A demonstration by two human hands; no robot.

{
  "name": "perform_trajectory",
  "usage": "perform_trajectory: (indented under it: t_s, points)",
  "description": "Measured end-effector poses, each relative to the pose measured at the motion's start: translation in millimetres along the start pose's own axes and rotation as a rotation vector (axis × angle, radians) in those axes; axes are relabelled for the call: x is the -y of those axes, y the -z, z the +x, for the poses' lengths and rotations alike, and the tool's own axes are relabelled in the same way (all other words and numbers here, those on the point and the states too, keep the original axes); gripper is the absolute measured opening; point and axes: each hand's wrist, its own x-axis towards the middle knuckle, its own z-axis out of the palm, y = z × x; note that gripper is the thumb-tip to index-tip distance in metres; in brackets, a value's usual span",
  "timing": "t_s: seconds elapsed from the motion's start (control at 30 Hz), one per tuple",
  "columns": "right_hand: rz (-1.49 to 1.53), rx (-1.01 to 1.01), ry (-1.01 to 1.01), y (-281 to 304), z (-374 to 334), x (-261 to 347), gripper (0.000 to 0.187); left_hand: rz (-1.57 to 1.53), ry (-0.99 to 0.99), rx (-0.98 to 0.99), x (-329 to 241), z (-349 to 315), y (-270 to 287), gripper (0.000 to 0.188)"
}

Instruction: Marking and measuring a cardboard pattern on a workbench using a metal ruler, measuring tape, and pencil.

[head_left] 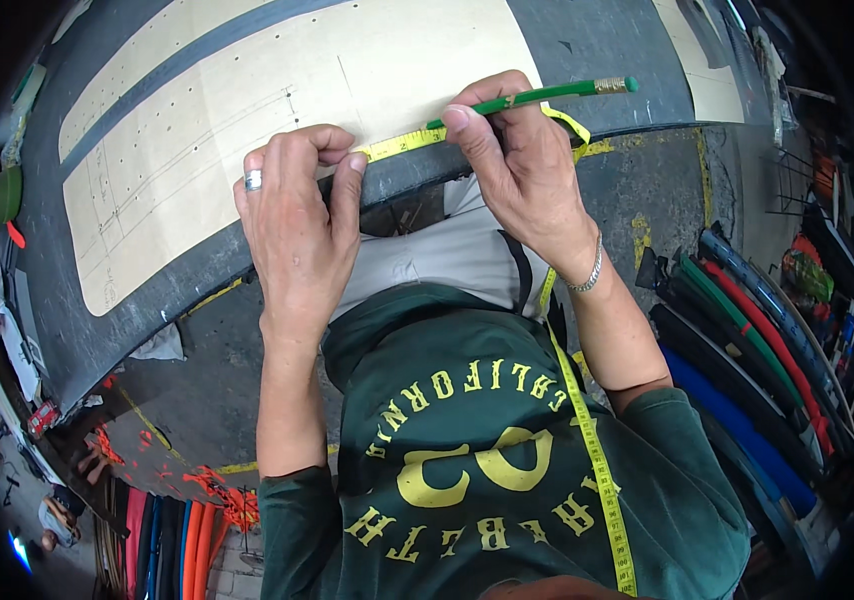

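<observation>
A yellow tape measure (pixel 402 146) is stretched between my hands along the near edge of a cream paper pattern (pixel 217 130). My left hand (pixel 297 210) pinches the tape's end between thumb and fingers; a ring is on one finger. In my right hand (pixel 527 180) is a green pencil (pixel 567 90), its eraser end pointing right and its other end down at the tape. That hand's thumb and fingers also meet the tape, which loops off behind them. More of it hangs down over my shirt. Pencil lines and small holes mark the paper.
The paper lies on a dark table (pixel 627 70) whose edge curves in front of me. Another cream sheet (pixel 692 60) is at the far right. Rolls of coloured material (pixel 757 320) are stacked at right, more rolls (pixel 162 545) at lower left. A person (pixel 57 515) is at far lower left.
</observation>
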Motion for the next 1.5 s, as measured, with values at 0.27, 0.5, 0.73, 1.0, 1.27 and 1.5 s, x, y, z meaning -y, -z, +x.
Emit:
perform_trajectory:
  t_s: [0.27,0.5,0.73,1.0,1.27,1.5]
  points:
    - [-0.01,-0.009,0.01,-1,2,1,0.015,-0.006,0.011,0.001,0,0,1,0.016]
    - [-0.034,-0.021,0.051,-3,2,-1,0.015,-0.013,0.009,-0.001,1,0,-1,0.016]
    - [0.013,-0.003,-0.023,-1,1,-1,0.013,-0.005,0.0,-0.004,1,0,0,0.015]
    - [-0.014,-0.078,-0.046,23,-6,-19,0.017,0.007,0.024,0.019,-1,0,1,0.014]
    - [-0.031,-0.062,-0.039,23,-6,-20,0.018,0.014,0.023,0.021,0,0,1,0.014]
    - [-0.043,-0.058,-0.044,24,-5,-19,0.018,-0.003,0.047,0.02,0,-1,0,0.015]
